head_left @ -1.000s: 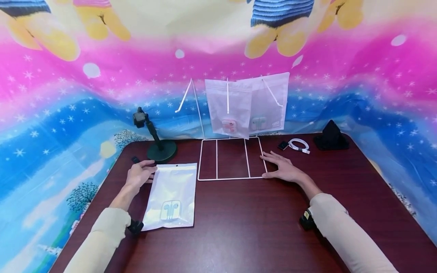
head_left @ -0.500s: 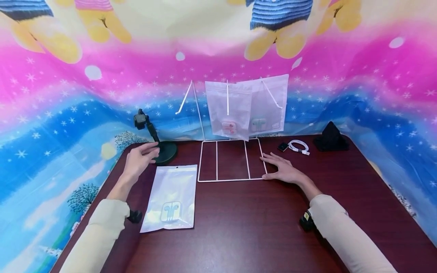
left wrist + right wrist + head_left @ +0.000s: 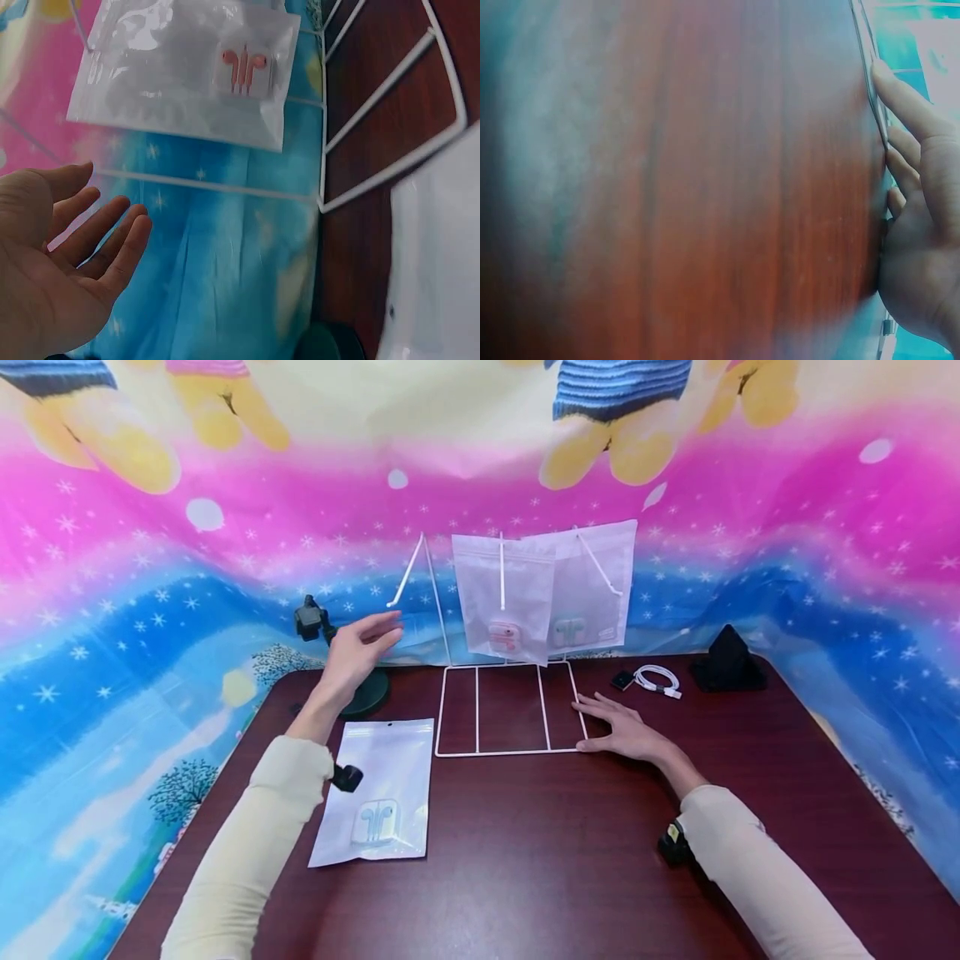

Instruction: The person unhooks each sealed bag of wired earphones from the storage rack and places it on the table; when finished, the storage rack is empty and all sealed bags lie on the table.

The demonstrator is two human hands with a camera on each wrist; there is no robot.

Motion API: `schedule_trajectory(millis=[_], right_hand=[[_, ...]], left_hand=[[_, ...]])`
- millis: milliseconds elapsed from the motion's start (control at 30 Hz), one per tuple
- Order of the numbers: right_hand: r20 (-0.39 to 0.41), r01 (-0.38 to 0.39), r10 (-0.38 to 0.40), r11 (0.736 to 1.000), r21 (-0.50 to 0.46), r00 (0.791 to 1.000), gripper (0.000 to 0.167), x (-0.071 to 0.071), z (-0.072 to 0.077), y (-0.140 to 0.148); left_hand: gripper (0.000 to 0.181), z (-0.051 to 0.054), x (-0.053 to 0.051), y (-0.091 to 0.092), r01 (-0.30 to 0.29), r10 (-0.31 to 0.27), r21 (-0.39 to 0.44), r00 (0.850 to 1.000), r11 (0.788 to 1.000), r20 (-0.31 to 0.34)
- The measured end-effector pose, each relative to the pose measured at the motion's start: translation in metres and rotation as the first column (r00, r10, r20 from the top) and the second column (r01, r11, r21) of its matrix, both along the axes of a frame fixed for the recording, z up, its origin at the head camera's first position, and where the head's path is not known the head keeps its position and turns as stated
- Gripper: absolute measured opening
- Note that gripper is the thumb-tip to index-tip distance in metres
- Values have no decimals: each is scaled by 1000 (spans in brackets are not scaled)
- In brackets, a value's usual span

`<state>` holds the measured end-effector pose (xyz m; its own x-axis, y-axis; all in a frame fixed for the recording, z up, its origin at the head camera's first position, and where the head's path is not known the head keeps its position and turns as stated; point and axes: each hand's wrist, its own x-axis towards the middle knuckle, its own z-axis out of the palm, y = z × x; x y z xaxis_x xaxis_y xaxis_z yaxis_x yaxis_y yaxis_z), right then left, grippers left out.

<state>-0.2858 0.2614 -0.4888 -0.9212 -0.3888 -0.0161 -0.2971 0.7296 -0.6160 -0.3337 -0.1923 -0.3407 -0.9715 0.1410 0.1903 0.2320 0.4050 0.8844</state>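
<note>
My left hand (image 3: 358, 656) is raised in the air just below the tip of the rack's left hook (image 3: 405, 570). In the left wrist view its fingers (image 3: 112, 240) are loosely bent and hold nothing. A white zip bag (image 3: 378, 777) with an earphone case in it lies flat on the table under the left forearm. With spread fingers, my right hand (image 3: 618, 729) touches the right side of the white wire rack's base (image 3: 512, 752). On the rack hang two more bags: the middle one (image 3: 502, 585) shows red earphones, the right one (image 3: 596, 577) green.
Behind the left hand stands a black stand (image 3: 367, 693) with a round base. At the back right are a coiled white cable (image 3: 657, 680), a small black piece (image 3: 622, 680) and a black pyramid-shaped object (image 3: 727, 660). A patterned cloth (image 3: 150, 610) closes off the back.
My left hand has let go of the lying bag's top left corner and moved up and right toward the left hook. The bag has barely shifted. My right hand stays on the rack base.
</note>
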Motion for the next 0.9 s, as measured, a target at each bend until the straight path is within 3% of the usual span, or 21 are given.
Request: schedule_trajectory(millis=[233, 500, 633, 767, 900], right_hand=[[-8, -2, 2, 1000, 21, 1000, 87, 0, -1, 2], [-2, -3, 3, 1000, -10, 1000, 87, 1, 3, 3], [-12, -8, 8, 1000, -4, 1000, 86, 0, 3, 4], [-16, -13, 14, 1000, 13, 1000, 87, -1, 0, 3], [-12, -11, 11, 1000, 21, 1000, 87, -2, -1, 2]], left_hand=[[52, 12, -19, 40, 31, -29, 53, 999, 998, -39], [56, 27, -39, 73, 49, -46, 89, 998, 995, -36], [56, 30, -48, 88, 56, -53, 150, 998, 987, -25], [60, 29, -50, 100, 40, -36, 190, 999, 981, -26], [65, 29, -52, 108, 12, -10, 172, 1000, 985, -17]])
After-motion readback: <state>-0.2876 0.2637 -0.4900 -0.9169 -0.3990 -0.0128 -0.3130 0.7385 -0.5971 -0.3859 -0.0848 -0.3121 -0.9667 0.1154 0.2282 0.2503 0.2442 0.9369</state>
